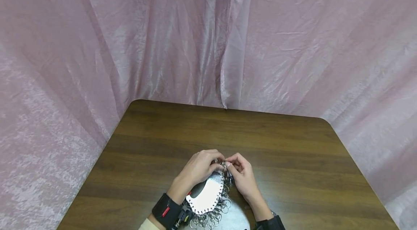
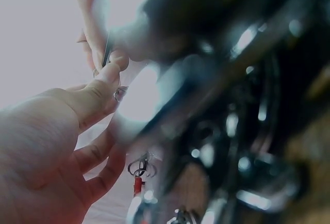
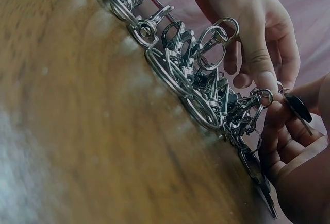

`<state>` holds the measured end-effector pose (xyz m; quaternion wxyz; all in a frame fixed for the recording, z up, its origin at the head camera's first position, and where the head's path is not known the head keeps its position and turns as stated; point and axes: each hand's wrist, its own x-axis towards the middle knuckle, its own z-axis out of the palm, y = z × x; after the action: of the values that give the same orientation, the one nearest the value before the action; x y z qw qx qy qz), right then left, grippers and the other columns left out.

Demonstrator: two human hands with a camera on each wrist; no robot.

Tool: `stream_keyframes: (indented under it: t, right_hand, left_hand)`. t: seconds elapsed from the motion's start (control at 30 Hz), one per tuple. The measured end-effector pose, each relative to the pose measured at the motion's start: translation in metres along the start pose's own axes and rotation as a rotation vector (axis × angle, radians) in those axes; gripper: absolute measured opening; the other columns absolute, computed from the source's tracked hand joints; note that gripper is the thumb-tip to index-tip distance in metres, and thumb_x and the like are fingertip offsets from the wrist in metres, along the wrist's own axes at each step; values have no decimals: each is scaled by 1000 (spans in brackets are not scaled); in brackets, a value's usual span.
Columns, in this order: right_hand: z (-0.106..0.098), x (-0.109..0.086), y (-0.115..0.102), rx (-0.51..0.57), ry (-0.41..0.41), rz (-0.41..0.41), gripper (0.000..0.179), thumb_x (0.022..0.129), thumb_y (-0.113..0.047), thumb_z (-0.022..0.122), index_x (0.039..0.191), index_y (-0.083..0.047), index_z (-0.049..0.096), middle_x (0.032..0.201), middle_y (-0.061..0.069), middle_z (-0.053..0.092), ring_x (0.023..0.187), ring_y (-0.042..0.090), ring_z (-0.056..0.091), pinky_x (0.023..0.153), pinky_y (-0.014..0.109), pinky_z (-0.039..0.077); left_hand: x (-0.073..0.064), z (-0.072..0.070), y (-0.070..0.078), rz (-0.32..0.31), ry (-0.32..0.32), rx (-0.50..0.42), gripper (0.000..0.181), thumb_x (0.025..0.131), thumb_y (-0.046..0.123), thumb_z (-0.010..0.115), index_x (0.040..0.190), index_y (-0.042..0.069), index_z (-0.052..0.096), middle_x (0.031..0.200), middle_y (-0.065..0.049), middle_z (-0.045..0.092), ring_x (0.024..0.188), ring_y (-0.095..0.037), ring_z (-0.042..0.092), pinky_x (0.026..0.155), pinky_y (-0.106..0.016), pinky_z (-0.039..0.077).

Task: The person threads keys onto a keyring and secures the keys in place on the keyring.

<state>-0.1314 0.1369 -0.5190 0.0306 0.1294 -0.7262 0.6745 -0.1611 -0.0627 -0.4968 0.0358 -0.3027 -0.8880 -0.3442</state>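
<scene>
The person's left hand (image 1: 203, 165) leans in over the far edge of a shiny plate (image 1: 208, 195), which lies near the close edge of the tabletop (image 1: 277, 143), between the forearms. Round the plate's rim runs a thick fringe of metal clips (image 3: 178, 44), many carrying rings (image 3: 211, 44) that overlap and crowd each other. The left hand's grip is closed on a clip at the rim, thumb against fingers, and its tip meets the other hand's fingertips.

The right hand (image 1: 242, 175) comes in from the other side, its grip pinching a key (image 3: 297, 107) with a dark head, right beside that clip; whether the key's small ring is hooked on the clip, I cannot tell. A second, darker key (image 3: 252, 167) hangs at the end of the row, close under the right hand. Seen from the left wrist, a red piece (image 2: 137, 185) dangles below a ring, well blurred.

A black band (image 1: 167, 211) wraps the left wrist, with a pale sleeve (image 1: 148, 225) behind it. Pink curtains (image 1: 182, 34) hang in folds beyond the wooden tabletop
</scene>
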Motion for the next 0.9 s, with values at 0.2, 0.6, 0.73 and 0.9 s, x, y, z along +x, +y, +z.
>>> stream_keyframes:
  t: [0.2, 0.6, 0.73, 0.9]
  right_hand:
    - [1, -6, 0, 6, 7, -1, 5, 101, 4, 65, 105, 7, 64, 100, 26, 68, 82, 19, 67, 70, 23, 54]
    - [-4, 2, 0, 28, -14, 10, 5, 101, 5, 65, 105, 7, 63, 99, 26, 67, 79, 21, 66, 68, 24, 54]
    - [-8, 12, 2, 32, -39, 1, 6, 101, 4, 65, 105, 8, 63, 97, 27, 67, 77, 20, 64, 66, 24, 54]
    - [-12, 23, 5, 29, -62, -4, 5, 101, 4, 65, 105, 7, 63, 98, 26, 67, 79, 20, 65, 68, 24, 54]
  left_hand:
    - [-3, 1, 2, 2, -10, -12, 19, 96, 31, 78, 113, 23, 79, 107, 11, 74, 85, -1, 63, 74, -27, 52]
    - [5, 1, 1, -25, -7, -25, 18, 95, 32, 78, 112, 24, 79, 106, 12, 74, 81, 0, 60, 71, -25, 50]
    - [11, 0, -2, -38, 8, -22, 18, 95, 33, 78, 111, 25, 79, 105, 12, 74, 82, 0, 60, 72, -25, 51]
    - [18, 0, -5, -48, 30, -17, 18, 95, 33, 78, 111, 25, 79, 105, 12, 74, 84, 0, 62, 73, -26, 52]
